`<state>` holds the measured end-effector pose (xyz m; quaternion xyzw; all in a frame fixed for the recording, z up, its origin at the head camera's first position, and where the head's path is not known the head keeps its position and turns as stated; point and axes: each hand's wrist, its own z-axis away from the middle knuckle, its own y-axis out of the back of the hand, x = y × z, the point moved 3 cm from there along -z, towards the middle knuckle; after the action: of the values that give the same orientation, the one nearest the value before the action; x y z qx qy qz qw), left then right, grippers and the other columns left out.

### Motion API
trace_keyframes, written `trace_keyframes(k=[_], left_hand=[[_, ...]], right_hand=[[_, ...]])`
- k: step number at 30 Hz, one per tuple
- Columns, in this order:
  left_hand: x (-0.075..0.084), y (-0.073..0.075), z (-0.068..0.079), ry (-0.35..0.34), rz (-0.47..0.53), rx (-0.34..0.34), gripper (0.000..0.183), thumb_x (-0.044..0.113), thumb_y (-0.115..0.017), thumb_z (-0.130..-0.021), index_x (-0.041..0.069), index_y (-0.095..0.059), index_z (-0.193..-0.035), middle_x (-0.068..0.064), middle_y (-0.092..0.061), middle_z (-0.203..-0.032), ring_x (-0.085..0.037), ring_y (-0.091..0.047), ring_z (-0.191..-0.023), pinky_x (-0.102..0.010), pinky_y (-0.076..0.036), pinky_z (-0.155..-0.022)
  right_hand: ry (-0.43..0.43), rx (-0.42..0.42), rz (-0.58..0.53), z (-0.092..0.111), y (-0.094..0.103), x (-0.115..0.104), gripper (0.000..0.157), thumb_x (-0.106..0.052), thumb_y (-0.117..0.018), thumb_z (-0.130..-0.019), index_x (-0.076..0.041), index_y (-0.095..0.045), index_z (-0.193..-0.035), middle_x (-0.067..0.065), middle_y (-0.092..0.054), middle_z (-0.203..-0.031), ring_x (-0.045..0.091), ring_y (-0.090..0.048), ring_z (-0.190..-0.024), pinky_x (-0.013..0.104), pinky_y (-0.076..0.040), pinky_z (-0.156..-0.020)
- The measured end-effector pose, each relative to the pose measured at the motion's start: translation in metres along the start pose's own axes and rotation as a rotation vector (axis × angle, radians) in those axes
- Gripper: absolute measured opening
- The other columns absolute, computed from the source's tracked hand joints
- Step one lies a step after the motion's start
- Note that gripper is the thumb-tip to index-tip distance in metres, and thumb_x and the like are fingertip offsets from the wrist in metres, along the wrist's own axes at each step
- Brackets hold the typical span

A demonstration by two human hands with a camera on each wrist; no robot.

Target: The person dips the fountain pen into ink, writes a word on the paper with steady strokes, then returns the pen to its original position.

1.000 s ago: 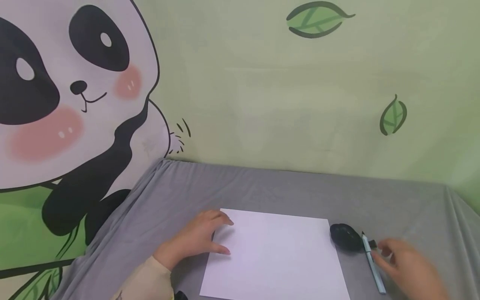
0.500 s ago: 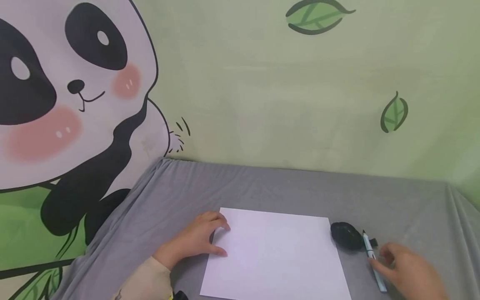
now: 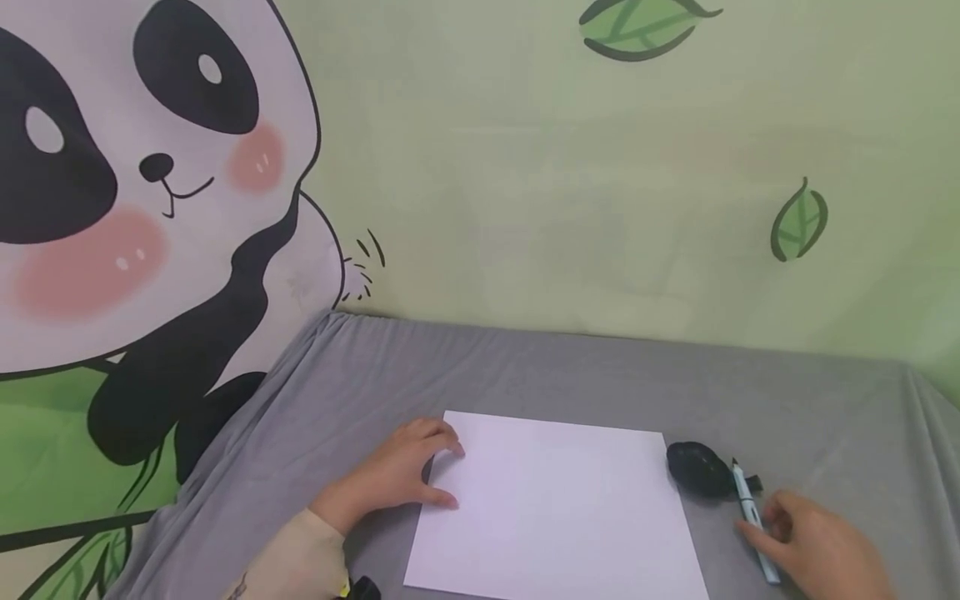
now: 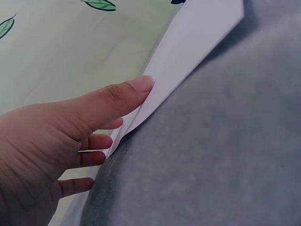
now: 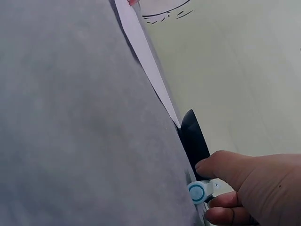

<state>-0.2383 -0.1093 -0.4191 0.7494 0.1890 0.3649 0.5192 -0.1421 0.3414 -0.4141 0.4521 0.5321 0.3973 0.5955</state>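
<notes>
A blank white sheet of paper (image 3: 551, 508) lies on the grey cloth. My left hand (image 3: 401, 471) rests at its left edge, thumb over the margin and fingers loosely bent; the left wrist view shows that thumb (image 4: 141, 84) along the paper's edge. To the right of the sheet is a light blue pen (image 3: 750, 500) with a dark tip. Around its lower part sits my right hand (image 3: 821, 537), the thumb crossing over the barrel and the bent fingers on the other side. In the right wrist view the pen's round end (image 5: 197, 192) appears between thumb and fingers.
A black rounded object (image 3: 697, 469) with a narrow end lies between paper and pen, its narrow end behind the pen. Grey cloth (image 3: 570, 375) covers the table up to a pale green wall (image 3: 525, 208) with a painted panda and leaves. Something small and black (image 3: 365, 588) shows below my left sleeve.
My right hand has drawn slightly back along the pen, toward me. The left hand stays at the paper's edge. Paper, pen and black object keep their places; the head view shifts a little.
</notes>
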Motion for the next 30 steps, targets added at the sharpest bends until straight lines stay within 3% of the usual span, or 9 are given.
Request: trace_keyframes(k=[8,14,23,30], left_hand=[[0.0027,0.0021,-0.0017,0.018,0.022,-0.019,0.05,0.041,-0.084,-0.069,0.018,-0.063,-0.109,0.0,-0.058,-0.117,-0.024,-0.051,-0.117,-0.049,-0.039,-0.1],[0.0011,0.0015,-0.0001,0.033,0.034,-0.023,0.051,0.04,-0.084,-0.068,0.019,-0.063,-0.109,0.0,-0.057,-0.117,-0.024,-0.05,-0.118,-0.048,-0.039,-0.101],[-0.0003,0.0006,0.0013,0.032,0.038,-0.018,0.051,0.041,-0.084,-0.068,0.02,-0.062,-0.11,0.002,-0.057,-0.118,-0.022,-0.05,-0.118,-0.047,-0.038,-0.102],[-0.0011,0.0001,0.0001,0.032,0.043,-0.017,0.051,0.04,-0.084,-0.068,0.02,-0.062,-0.109,0.001,-0.057,-0.118,-0.024,-0.05,-0.119,-0.049,-0.038,-0.102]], right_hand=[[-0.033,-0.032,-0.01,0.001,-0.0049,-0.0003,0.036,-0.041,-0.073,-0.08,-0.01,-0.053,-0.079,-0.004,-0.049,-0.062,0.013,-0.042,-0.056,0.026,-0.03,-0.051],[-0.02,-0.038,-0.019,0.0007,-0.0062,0.0008,0.033,-0.038,-0.07,-0.083,-0.01,-0.053,-0.081,-0.005,-0.049,-0.061,0.012,-0.043,-0.056,0.026,-0.03,-0.051],[0.04,0.066,-0.017,0.0042,-0.0041,0.0016,0.023,-0.03,-0.068,-0.084,-0.011,-0.054,-0.082,-0.005,-0.049,-0.062,0.011,-0.04,-0.053,0.026,-0.028,-0.05],[0.037,0.093,-0.022,0.0066,0.002,0.0004,0.021,-0.028,-0.066,-0.086,-0.009,-0.058,-0.086,-0.004,-0.055,-0.064,0.011,-0.042,-0.054,0.027,-0.031,-0.05]])
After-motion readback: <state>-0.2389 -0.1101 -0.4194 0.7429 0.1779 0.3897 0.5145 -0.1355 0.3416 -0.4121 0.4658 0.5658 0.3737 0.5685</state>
